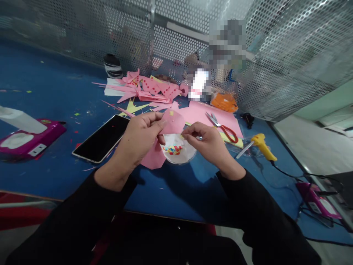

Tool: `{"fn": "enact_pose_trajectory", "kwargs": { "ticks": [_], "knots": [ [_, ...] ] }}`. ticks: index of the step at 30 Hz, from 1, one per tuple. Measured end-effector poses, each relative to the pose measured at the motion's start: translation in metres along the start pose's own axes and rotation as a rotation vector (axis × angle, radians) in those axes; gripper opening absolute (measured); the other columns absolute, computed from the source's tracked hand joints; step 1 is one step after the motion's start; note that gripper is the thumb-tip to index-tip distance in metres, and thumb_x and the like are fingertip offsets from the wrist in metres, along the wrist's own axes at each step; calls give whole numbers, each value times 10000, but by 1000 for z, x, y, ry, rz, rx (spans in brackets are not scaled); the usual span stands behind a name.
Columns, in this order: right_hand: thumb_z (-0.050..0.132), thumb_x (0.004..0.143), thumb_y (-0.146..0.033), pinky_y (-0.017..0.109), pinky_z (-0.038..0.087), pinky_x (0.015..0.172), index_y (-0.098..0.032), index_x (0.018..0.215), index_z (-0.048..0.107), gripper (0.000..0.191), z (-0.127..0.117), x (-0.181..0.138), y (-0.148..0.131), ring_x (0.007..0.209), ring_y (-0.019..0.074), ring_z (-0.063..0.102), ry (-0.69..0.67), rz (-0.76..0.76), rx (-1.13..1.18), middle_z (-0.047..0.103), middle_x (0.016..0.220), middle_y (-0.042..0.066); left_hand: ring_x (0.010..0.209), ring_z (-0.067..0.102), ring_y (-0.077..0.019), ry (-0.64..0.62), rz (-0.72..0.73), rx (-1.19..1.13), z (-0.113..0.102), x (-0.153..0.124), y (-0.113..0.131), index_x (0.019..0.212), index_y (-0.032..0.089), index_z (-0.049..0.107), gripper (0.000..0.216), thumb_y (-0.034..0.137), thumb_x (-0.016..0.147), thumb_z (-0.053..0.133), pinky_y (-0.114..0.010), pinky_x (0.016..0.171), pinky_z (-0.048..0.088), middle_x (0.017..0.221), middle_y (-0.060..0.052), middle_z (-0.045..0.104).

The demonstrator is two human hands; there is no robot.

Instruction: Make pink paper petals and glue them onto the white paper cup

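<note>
My left hand pinches a pink cut-paper piece that carries a small yellow square near its top. Thumb and forefinger of my right hand are pressed together at the lower right of that paper; what lies between them is too small to make out. Below both hands is a round white dish, with tiny red, yellow and blue paper bits in it. Another part of pink paper shows under my left hand, left of the dish; I cannot tell whether it joins the held piece.
A phone lies left of my left hand. Pink paper cut-outs are heaped behind. Red-handled scissors rest on pink sheets. At right are a yellow glue gun with its cord and a purple power strip; another purple power strip is left.
</note>
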State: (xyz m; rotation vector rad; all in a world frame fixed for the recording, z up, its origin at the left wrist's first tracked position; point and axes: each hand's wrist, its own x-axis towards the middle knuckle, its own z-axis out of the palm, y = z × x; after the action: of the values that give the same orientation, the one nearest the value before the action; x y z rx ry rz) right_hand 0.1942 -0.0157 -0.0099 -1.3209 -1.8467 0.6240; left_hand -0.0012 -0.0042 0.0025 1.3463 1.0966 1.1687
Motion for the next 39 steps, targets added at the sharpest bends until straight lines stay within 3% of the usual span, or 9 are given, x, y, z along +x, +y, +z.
{"fn": "enact_pose_trajectory", "kwargs": {
  "ticks": [4, 10, 14, 18, 22, 32, 36, 39],
  "knots": [
    [672, 785, -303, 308, 479, 689, -188, 815, 705, 123, -7, -12, 6, 715, 151, 623, 81, 165, 294, 707, 767, 14, 429, 516, -105, -102, 2, 91, -1, -1, -2, 972, 148, 725, 209, 309, 862, 650, -207, 469, 442, 486, 44, 578],
    [722, 732, -308, 285, 478, 702, -191, 759, 703, 121, -17, -24, 9, 711, 138, 639, 209, 243, 525, 677, 730, -8, 484, 544, -115, -230, -8, 250, 4, -4, -6, 1069, 153, 716, 315, 394, 890, 620, -215, 522, 448, 522, 39, 593],
    [722, 750, -313, 267, 429, 587, -194, 733, 704, 121, -24, -30, 2, 646, 121, 595, 184, 260, 545, 709, 792, 24, 487, 543, -112, -344, -22, 232, 13, 0, -5, 1087, 143, 705, 348, 402, 874, 610, -223, 494, 441, 630, 23, 616],
    [723, 769, -310, 280, 468, 615, -209, 718, 706, 114, -26, -34, -2, 626, 133, 597, 110, 243, 591, 638, 622, -16, 501, 538, -107, -433, 12, 251, 21, 5, 1, 1034, 154, 720, 349, 442, 872, 607, -220, 492, 435, 669, 14, 617],
    [763, 751, -331, 260, 457, 578, -198, 782, 725, 141, -21, -34, 2, 535, 92, 561, 63, 323, 704, 666, 660, -24, 528, 548, -105, -440, 14, 258, 24, 8, 4, 1029, 154, 717, 338, 430, 859, 625, -224, 518, 455, 726, 0, 646],
    [781, 749, -338, 259, 496, 626, -183, 793, 730, 170, -4, -35, 7, 605, 117, 652, 60, 403, 765, 719, 672, 9, 525, 589, -133, -361, -57, 236, 19, 4, -6, 1240, 163, 559, 454, 314, 817, 627, -248, 516, 513, 680, 24, 627],
    [812, 697, -340, 250, 487, 605, -179, 776, 734, 196, -2, -34, 6, 605, 122, 651, 100, 456, 792, 713, 649, 8, 584, 638, -128, -277, -31, 149, 17, 3, -9, 1041, 212, 548, 341, 241, 728, 680, -288, 576, 564, 914, -3, 679],
    [821, 682, -345, 246, 481, 602, -179, 770, 734, 207, -1, -33, 7, 593, 115, 641, 104, 482, 799, 708, 646, 4, 577, 641, -135, -314, 21, 220, 15, 2, -8, 827, 203, 580, 94, 198, 737, 606, -267, 594, 525, 719, 30, 646]
  ]
}}
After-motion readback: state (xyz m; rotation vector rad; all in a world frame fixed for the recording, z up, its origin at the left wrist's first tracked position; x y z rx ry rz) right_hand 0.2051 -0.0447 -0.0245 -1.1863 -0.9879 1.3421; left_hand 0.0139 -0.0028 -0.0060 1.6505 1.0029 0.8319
